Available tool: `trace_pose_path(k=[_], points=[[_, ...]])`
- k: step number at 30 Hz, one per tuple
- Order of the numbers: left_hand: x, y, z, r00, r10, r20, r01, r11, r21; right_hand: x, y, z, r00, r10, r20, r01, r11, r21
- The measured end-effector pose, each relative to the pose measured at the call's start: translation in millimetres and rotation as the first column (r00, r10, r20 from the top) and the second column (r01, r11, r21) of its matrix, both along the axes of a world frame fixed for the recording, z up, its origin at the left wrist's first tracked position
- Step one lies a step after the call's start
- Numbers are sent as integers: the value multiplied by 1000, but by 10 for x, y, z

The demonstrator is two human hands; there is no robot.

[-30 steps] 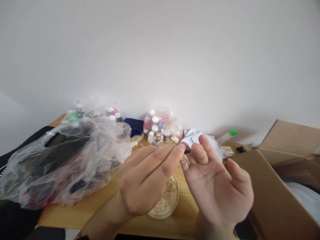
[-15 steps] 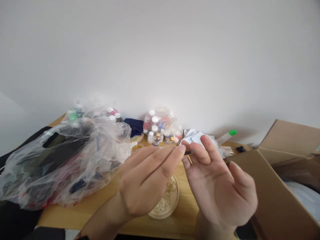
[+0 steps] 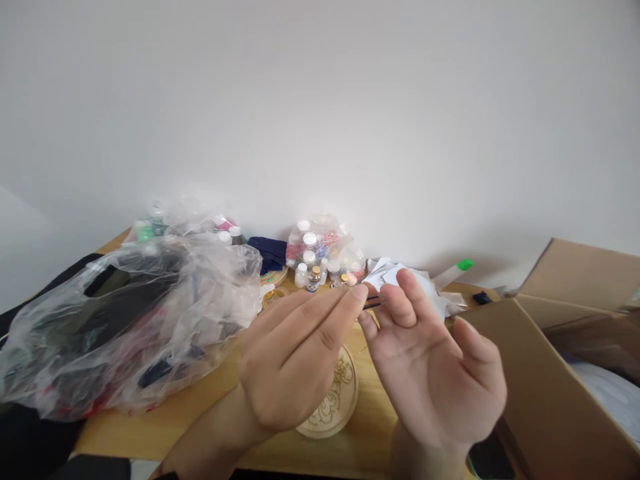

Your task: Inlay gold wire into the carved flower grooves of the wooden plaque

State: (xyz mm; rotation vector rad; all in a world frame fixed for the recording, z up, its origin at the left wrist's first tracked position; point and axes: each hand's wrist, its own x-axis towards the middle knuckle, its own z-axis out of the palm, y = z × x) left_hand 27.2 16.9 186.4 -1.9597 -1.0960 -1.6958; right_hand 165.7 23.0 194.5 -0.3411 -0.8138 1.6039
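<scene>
The right hand [image 3: 440, 373] has dropped a little since before, palm up, its fingertips meeting the flat left hand [image 3: 295, 353] on a thin dark stick [image 3: 374, 303].

Plastic bag [image 3: 125, 327] left; cardboard box [image 3: 560, 373] right; wooden disc [image 3: 333, 400] between

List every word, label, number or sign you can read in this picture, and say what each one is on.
No text can be read.
Round wooden disc below the hands: a carved ornamental pattern, no legible letters.
White paper behind the right hand: dark drawn lines, not readable as words.
Small bottles by the wall: labels too small and blurred.
Thin dark object between the left hand and the right: no marking visible.
</scene>
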Motion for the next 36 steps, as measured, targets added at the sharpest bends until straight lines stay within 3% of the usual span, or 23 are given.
trace_pose_path(k=[12,23,36], points=[[-38,64,-26,998,-42,-37,43,998,45,-9,5,18,997,45,-70,-44,999,15],[11,15,-9,999,-34,12,34,999,-10,-5,2,7,997,44,-69,-44,999,12],[-25,92,-25,992,-124,10,124,991,54,9,5,0,996,49,-71,-48,999,14]])
